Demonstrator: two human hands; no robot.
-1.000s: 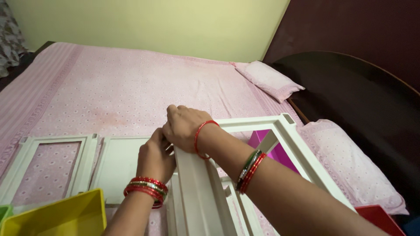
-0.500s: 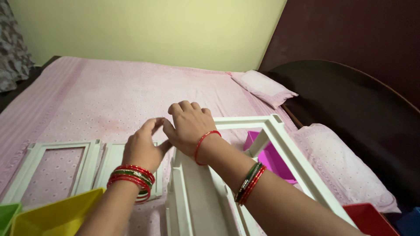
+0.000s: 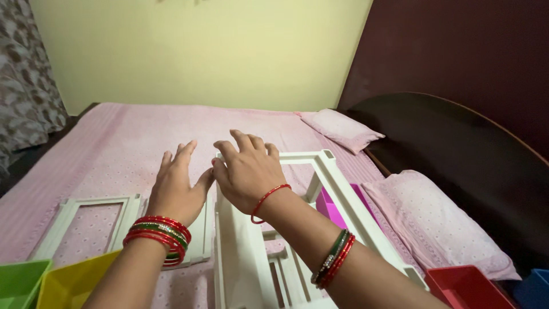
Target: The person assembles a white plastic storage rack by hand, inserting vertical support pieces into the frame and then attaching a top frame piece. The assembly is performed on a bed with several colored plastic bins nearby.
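White plastic rack frame (image 3: 343, 194) stands on the pink bed (image 3: 114, 143), centre-right of view, its open top rail running away from the camera and its left upright panel nearest the hands. Right hand (image 3: 249, 171) lies palm-down over the near left corner of the frame's top; fingers (image 3: 243, 140) spread apart and extended, not curled around any part; whether the palm actually presses the rail cannot be told from this angle. A thin red thread circles that wrist, and red-and-green bangles (image 3: 333, 258) sit further up the forearm. Left hand (image 3: 180, 186) hovers just beside the frame's left edge, fingers open and slightly fanned, thumb close to the right hand's thumb; it grips nothing. A stack of red, green and gold bangles (image 3: 157, 237) sits on the left wrist. Flat on the bed to the left lie two white rectangular panels (image 3: 86, 220), the nearer partly hidden under the left hand. A magenta bin (image 3: 337, 203) shows through the frame. Yellow bin (image 3: 71, 283) and green bin (image 3: 20, 280) occupy the lower left corner; red bin (image 3: 466, 286) and blue bin (image 3: 534, 289) the lower right. Two pink pillows (image 3: 343, 129) lie against the dark headboard (image 3: 469, 149).
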